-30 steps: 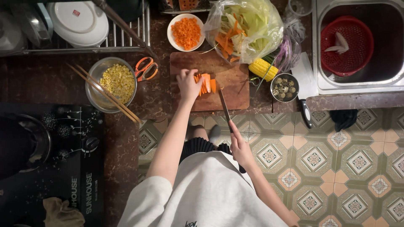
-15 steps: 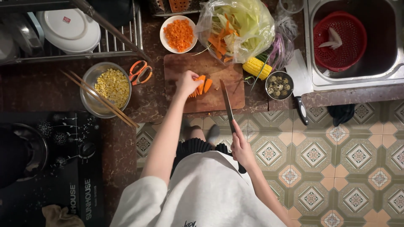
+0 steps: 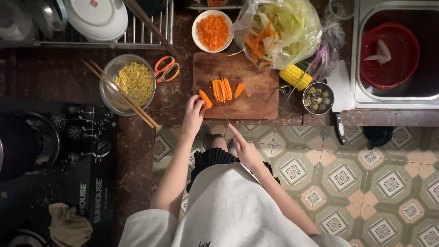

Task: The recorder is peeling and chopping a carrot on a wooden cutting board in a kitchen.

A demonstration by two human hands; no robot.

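Left hand: the left hand (image 3: 193,113) lay at the near left edge of the wooden cutting board (image 3: 256,98), fingers curled loosely around one carrot stick (image 3: 205,98) that stood slightly apart from the others.
Right hand: the right hand (image 3: 244,146) hung off the tabletop's near edge over the tiled floor (image 3: 366,183), closed around the handle of a knife (image 3: 222,111) whose thin blade reached onto the board.
Carrot sticks: a small row of carrot sticks (image 3: 224,89) lay side by side on the board's left half, just beyond the blade tip.
Plastic bag: a clear, crumpled bag of vegetable trimmings (image 3: 279,29), green and orange inside, sat at the board's far right corner, with a corn cob (image 3: 295,77) poking out beneath it.
Bowls: a white bowl of diced carrot (image 3: 212,31) stood beyond the board; a metal bowl of corn kernels (image 3: 132,82) with chopsticks (image 3: 120,93) across it stood to the left, orange scissors (image 3: 165,68) beside it.
Stove label: white block lettering ran along the black stove's (image 3: 59,160) near right edge.
Sink: a red colander (image 3: 388,55) sat in it.
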